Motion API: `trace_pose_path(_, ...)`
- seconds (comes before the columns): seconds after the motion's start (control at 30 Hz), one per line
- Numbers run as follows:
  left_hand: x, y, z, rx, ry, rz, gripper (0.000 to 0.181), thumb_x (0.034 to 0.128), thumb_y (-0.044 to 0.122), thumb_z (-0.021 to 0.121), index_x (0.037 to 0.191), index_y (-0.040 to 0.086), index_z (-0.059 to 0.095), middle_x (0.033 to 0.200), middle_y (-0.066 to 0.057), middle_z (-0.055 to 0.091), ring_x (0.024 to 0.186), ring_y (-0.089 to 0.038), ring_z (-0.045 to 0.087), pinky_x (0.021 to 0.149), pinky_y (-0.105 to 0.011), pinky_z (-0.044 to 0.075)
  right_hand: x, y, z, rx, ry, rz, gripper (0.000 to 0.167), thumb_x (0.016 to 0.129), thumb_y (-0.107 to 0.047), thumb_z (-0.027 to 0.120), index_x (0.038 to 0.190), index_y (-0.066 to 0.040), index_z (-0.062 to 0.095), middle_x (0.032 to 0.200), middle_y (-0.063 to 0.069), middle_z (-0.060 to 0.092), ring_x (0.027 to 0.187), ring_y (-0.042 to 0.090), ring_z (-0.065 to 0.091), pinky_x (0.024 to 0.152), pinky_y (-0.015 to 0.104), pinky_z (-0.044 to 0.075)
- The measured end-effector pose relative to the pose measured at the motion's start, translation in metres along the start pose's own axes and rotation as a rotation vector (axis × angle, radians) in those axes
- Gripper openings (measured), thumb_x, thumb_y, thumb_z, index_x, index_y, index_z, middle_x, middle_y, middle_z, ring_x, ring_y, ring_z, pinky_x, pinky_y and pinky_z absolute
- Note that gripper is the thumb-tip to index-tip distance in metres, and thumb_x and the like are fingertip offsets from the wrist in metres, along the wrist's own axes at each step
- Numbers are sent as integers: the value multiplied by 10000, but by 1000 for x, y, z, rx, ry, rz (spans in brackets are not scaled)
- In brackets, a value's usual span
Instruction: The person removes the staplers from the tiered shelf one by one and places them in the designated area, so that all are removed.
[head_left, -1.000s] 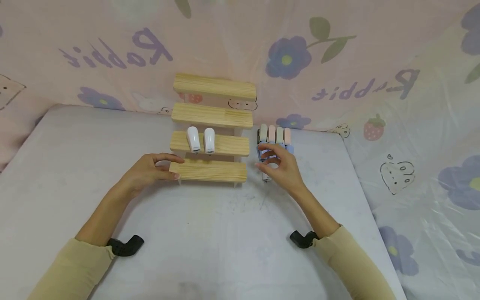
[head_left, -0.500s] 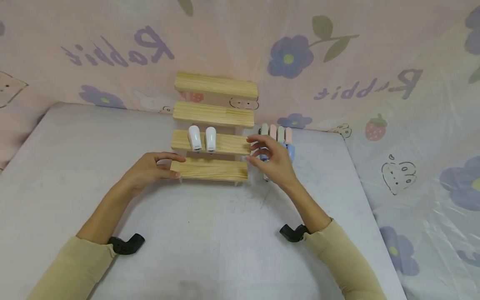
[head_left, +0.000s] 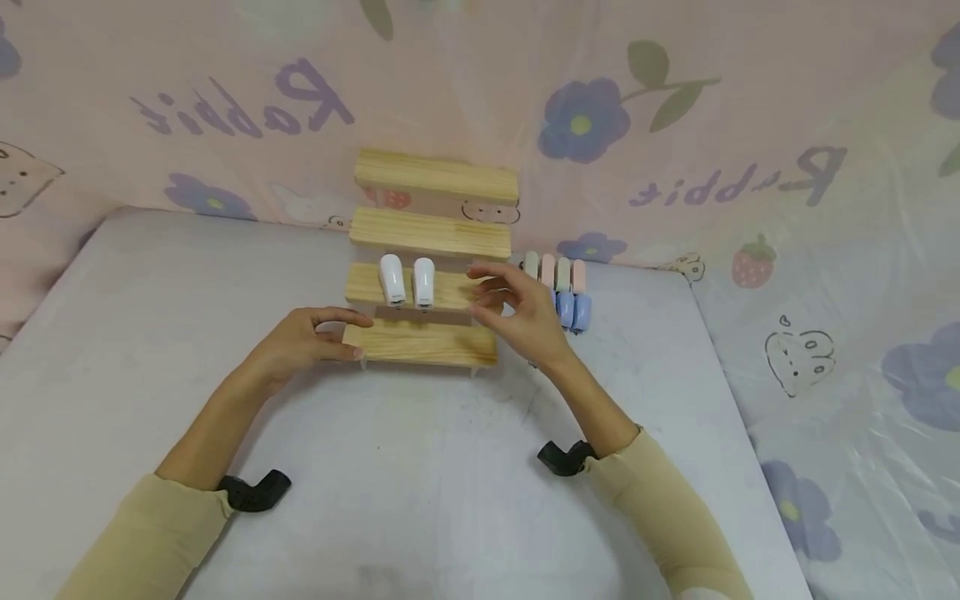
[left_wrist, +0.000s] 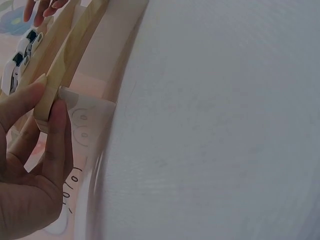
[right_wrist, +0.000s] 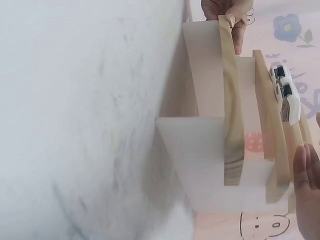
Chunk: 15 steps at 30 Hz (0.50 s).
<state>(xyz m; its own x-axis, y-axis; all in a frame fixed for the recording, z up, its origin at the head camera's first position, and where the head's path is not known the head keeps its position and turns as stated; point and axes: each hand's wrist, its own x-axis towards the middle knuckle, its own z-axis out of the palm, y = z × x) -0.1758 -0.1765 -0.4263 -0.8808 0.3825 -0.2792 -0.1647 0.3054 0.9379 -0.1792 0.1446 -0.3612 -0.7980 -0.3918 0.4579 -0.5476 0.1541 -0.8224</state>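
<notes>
A stepped display rack of pale wooden boards (head_left: 420,343) on translucent white supports (right_wrist: 200,150) stands at the table's back. Its lowest board's left end is pinched by my left hand (head_left: 311,342), thumb on top and fingers beneath, as the left wrist view shows. Two white mini staplers (head_left: 392,280) (head_left: 423,283) lie side by side on the second board from the bottom. Near that board's right end is my right hand (head_left: 521,312), thumb and fingers loosely curved and apart. I see nothing held between them; whether they touch the wood I cannot tell.
Right of the rack stand small staplers in rows: green and pink ones (head_left: 563,273) behind, blue ones (head_left: 573,312) in front, partly hidden by my right hand. A patterned curtain (head_left: 450,75) hangs behind the table (head_left: 420,500).
My right hand has moved left from the row of staplers to the right end of the rack, uncovering blue staplers. My left hand stays on the lowest board.
</notes>
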Motion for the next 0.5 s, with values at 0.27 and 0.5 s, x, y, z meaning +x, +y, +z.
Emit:
trace_pose_path(0.27, 1, -4, 1, 3, 5, -11, 549, 817, 204, 826, 1316, 82, 629, 1608, -114, 253, 1383, -416, 359, 1012, -466, 406, 9, -5, 10, -6, -55, -7, 484, 815, 162, 715, 1264, 176, 535, 1246, 329, 574, 1138, 475, 569, 952, 533, 473)
trace_pose_path(0.5, 1, -4, 0, -5, 15, -11, 544, 810, 186, 829, 1305, 70, 635, 1598, -109, 278, 1357, -402, 399, 1024, -488, 387, 20, 1, 14, -47, -103, 84, 548, 829, 93, 745, 1328, 125, 520, 1331, 291, 554, 1237, 411, 541, 1042, 463, 424)
